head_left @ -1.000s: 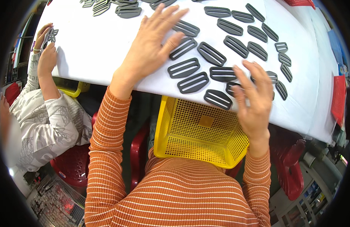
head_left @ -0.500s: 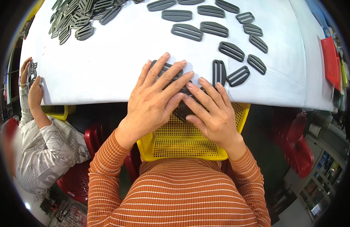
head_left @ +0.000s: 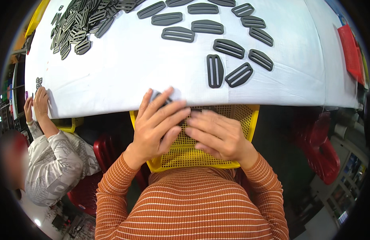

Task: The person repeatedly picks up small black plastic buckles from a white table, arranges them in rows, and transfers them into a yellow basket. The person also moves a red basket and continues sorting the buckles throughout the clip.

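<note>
My left hand [head_left: 156,125] lies flat at the table's near edge, its fingers stretched and slightly apart. A dark strap buckle [head_left: 162,99] shows partly from under those fingers. To its right, my right hand [head_left: 221,135] hangs over the yellow basket [head_left: 181,157], fingers extended and blurred; no held thing shows in it. The basket sits between my body and the table, and my hands hide part of its inside. Beyond my hands lie several dark grey slotted buckles, among them an upright one [head_left: 215,71] and a slanted one [head_left: 239,75].
A heap of similar buckles [head_left: 79,28] covers the far left of the white tabletop [head_left: 125,72]. Another person [head_left: 53,160] sits at the left, hands at the table's edge. A red tray [head_left: 349,54] is at the right edge, with a red chair [head_left: 323,152] below.
Both hands have drawn nearer to my body, from the tabletop to its edge and over the basket. Most dark buckles under my hands have left the tabletop. The view has shifted slightly.
</note>
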The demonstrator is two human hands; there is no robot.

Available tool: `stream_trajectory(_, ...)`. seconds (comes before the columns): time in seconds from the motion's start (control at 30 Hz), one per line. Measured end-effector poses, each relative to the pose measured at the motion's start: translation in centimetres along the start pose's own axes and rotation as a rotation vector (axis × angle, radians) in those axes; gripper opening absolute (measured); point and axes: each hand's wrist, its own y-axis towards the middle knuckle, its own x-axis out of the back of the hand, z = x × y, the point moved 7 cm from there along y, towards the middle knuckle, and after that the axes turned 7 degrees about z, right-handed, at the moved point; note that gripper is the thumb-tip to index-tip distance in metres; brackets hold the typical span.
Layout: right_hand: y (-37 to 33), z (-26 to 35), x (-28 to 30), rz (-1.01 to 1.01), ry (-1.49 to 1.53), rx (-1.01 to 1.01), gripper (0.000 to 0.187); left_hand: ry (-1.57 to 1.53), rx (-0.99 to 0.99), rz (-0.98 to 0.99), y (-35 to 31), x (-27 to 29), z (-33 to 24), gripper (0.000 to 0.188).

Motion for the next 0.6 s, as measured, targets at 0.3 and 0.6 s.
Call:
stream_trajectory(0.3, 3.3, -6.8, 9.7, -0.015, -0.520, -0.220, 0.034, 0.061, 0.073, -0.255, 9.5, 0.7, -1.4, 0.043)
stream_trajectory(0.6, 5.6, -6.4, 7.6, -0.054, -0.566, -0.149, 0.017, -0.141, 0.170, -0.206, 7.5, 2.6, 3.0, 0.028)
